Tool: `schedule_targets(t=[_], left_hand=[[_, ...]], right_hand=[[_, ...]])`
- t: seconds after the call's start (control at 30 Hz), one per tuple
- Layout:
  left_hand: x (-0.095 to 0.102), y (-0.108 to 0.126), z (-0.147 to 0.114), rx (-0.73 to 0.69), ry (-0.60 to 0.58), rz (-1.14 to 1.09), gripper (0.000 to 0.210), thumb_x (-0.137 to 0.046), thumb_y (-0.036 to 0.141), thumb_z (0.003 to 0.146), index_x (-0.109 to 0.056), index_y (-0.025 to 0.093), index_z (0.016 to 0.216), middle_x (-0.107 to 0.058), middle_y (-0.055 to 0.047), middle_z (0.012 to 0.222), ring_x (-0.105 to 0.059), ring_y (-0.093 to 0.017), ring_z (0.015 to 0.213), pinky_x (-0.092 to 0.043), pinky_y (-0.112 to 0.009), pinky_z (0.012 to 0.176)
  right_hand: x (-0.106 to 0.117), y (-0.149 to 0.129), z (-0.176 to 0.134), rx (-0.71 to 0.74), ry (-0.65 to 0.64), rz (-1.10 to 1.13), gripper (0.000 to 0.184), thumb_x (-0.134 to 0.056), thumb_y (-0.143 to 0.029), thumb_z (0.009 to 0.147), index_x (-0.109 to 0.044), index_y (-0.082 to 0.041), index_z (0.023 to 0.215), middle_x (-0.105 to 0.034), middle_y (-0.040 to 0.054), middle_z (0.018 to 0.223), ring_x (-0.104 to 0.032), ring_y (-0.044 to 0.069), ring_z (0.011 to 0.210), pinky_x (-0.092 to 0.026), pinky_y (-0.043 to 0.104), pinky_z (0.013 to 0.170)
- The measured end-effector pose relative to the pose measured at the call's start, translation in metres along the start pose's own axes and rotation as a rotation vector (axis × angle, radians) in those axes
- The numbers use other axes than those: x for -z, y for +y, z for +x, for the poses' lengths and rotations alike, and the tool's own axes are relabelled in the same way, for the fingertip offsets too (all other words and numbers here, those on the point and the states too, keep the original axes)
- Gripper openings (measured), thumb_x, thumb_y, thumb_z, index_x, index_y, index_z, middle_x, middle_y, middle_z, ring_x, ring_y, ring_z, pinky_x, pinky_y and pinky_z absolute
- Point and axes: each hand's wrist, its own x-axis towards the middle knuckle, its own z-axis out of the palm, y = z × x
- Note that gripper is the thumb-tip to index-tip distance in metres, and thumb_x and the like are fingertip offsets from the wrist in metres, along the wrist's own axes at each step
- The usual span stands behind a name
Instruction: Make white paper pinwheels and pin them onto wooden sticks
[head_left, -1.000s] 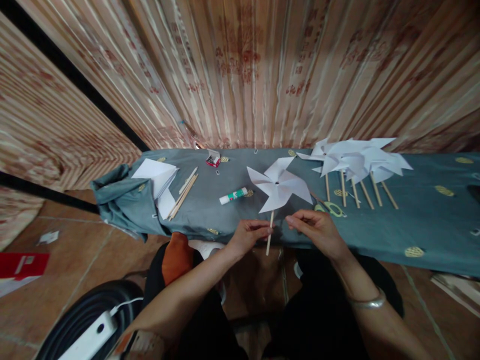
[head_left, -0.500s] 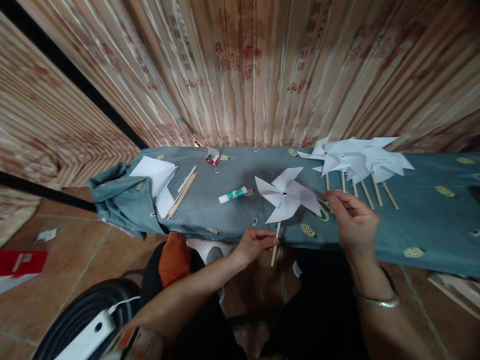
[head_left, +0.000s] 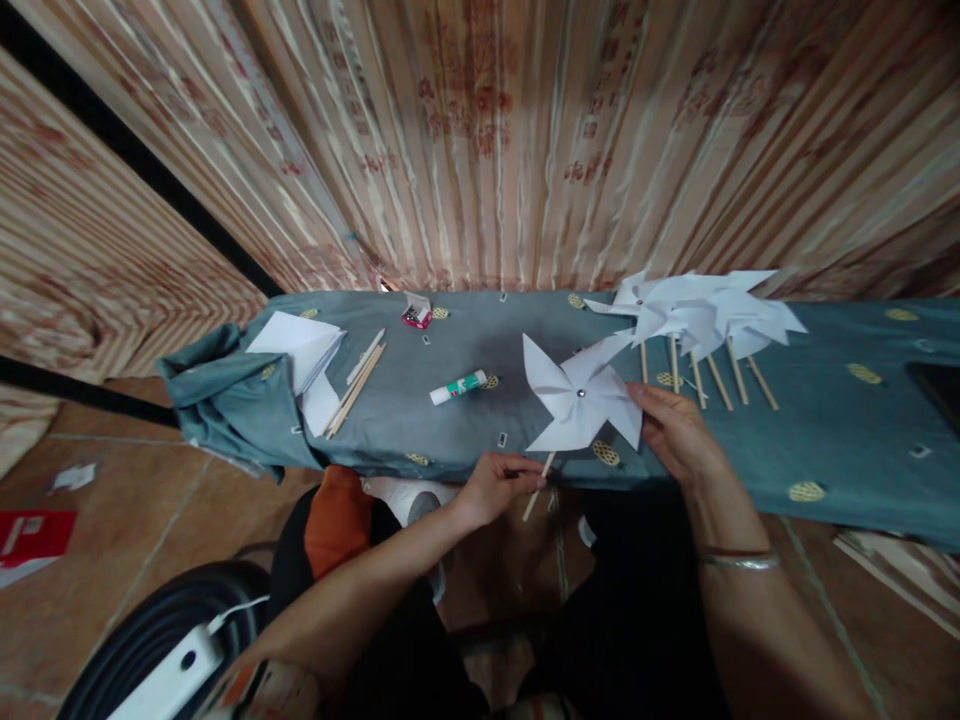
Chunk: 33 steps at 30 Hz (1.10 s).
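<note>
A white paper pinwheel (head_left: 574,408) with a shiny pin at its centre is held tilted over the front of the cloth-covered table (head_left: 495,340). My left hand (head_left: 495,488) is closed around its thin wooden stick, below the blades. At the pinwheel's right side, the fingers of my right hand (head_left: 679,428) close on the edge of a blade; their tips are partly hidden. Behind, to the right, several finished white pinwheels (head_left: 697,312) lie overlapping with their sticks toward me. A glue stick (head_left: 458,387) lies left of the held pinwheel.
On the left lie folded white paper sheets (head_left: 296,345), several wooden sticks (head_left: 356,390) and a small open red box (head_left: 416,312). A dark flat object (head_left: 934,390) rests at the right. A pleated curtain (head_left: 480,150) hangs behind the table.
My right hand has moved left, from beside the pinwheel onto a blade's edge. The blades have turned, and the stick leans more to the right at its top.
</note>
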Motion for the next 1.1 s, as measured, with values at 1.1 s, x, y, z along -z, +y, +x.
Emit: schedule_targets(t=[1.1], left_hand=[[0.004, 0.013, 0.006, -0.056, 0.088, -0.034, 0.032, -0.084, 0.043, 0.058, -0.082, 0.018, 0.078, -0.071, -0.004, 0.069, -0.055, -0.013, 0.064, -0.044, -0.025, 0.065]], right_hand=[[-0.028, 0.008, -0.009, -0.14, -0.175, 0.126, 0.037, -0.09, -0.047, 0.054, -0.075, -0.022, 0.076, -0.078, 0.0033, 0.075, -0.07, 0.018, 0.064, -0.054, 0.028, 0.056]])
